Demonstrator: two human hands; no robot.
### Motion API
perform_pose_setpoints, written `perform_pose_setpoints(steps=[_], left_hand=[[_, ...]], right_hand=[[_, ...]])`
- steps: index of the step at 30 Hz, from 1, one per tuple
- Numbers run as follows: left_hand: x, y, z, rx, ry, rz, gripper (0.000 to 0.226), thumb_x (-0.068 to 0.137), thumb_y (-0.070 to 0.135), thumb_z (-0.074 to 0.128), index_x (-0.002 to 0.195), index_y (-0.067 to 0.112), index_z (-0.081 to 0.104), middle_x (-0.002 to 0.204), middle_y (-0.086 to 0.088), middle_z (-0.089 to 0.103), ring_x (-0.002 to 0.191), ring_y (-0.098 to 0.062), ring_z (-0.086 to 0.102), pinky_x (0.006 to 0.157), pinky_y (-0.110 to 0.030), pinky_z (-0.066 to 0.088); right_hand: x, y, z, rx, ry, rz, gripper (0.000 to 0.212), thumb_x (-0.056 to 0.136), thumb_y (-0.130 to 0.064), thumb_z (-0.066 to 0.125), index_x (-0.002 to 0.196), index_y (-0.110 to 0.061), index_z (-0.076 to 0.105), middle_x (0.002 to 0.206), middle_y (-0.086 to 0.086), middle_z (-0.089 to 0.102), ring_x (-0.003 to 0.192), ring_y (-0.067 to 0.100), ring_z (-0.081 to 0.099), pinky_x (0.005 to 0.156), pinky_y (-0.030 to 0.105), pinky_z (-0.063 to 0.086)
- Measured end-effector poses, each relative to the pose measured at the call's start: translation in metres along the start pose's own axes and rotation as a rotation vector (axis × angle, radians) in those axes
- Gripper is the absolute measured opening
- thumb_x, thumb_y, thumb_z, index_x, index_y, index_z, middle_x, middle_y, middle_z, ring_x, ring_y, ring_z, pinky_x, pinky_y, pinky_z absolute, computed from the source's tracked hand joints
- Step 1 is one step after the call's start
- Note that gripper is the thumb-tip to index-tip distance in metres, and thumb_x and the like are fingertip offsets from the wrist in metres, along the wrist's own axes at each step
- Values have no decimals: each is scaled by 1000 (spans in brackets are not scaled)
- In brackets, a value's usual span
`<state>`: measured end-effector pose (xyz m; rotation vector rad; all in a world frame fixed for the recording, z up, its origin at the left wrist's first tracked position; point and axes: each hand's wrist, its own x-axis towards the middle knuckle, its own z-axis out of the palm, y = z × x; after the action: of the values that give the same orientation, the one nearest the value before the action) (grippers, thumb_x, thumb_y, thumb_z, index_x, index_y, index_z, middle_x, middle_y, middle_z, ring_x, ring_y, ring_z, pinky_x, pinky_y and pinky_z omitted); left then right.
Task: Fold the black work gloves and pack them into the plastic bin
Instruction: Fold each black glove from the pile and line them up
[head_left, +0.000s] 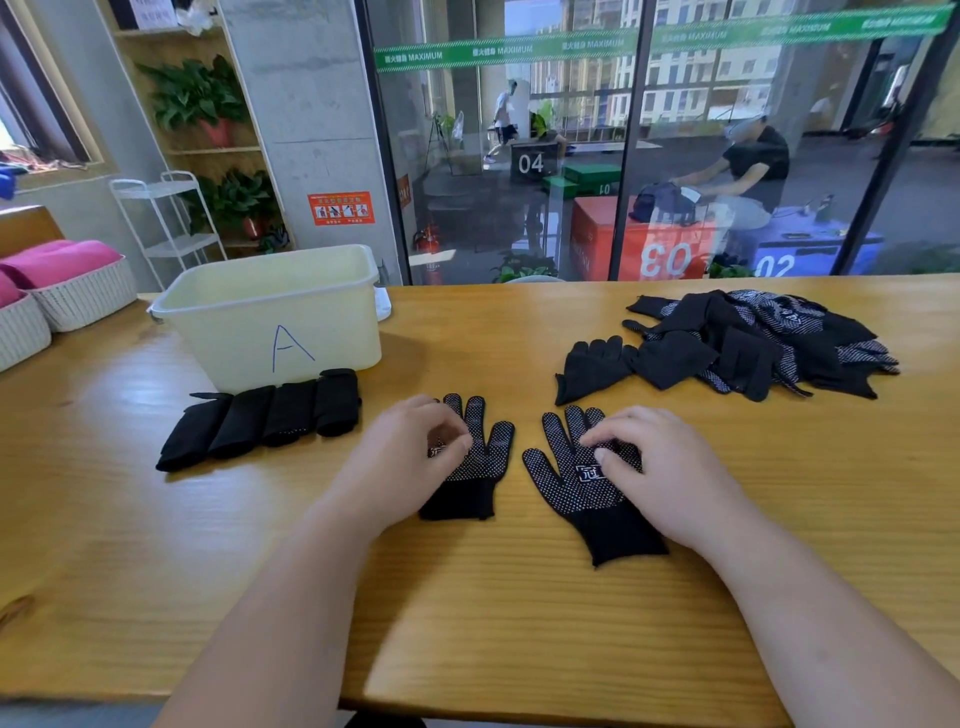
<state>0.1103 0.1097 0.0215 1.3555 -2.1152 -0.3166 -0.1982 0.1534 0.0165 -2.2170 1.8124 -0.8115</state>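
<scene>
Resting on gloves (493, 454) atop wooden table (467, 623) by glass wall (519, 218), left hand (410, 454), right hand (662, 470), fingers (605, 434) bent, grip unclear.
</scene>
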Motion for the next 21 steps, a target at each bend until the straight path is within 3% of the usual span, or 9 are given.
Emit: perform_pose_setpoints(steps=[4, 9, 21], left_hand=[[-13, -3, 0, -6, -54, 70, 5, 94, 42, 77, 93, 40, 73, 96, 20, 64, 104, -4, 58, 90, -27, 49], [-11, 1, 7, 93, -72, 71, 11, 92, 47, 79, 95, 38, 72, 95, 20, 59, 99, -2, 52, 87, -25, 45], [-12, 3, 4, 89, -66, 25, 11, 89, 47, 80, 91, 40, 72, 92, 20, 60, 98, -1, 51, 88, -31, 49]], right_hand=[[0, 1, -2, -29, -18, 11, 11, 99, -42, 66, 105, -46, 73, 108, -26, 59, 112, 4, 49, 91, 31, 41], [-2, -10, 6, -116, -62, -34, 14, 99, -51, 63, 111, -48, 70, 112, -25, 53, 110, 4, 44, 97, 35, 44], [-3, -15, 8, -121, 26, -43, 14, 101, -49, 61, 111, -46, 71, 110, -25, 53, 110, 5, 45, 96, 35, 38]])
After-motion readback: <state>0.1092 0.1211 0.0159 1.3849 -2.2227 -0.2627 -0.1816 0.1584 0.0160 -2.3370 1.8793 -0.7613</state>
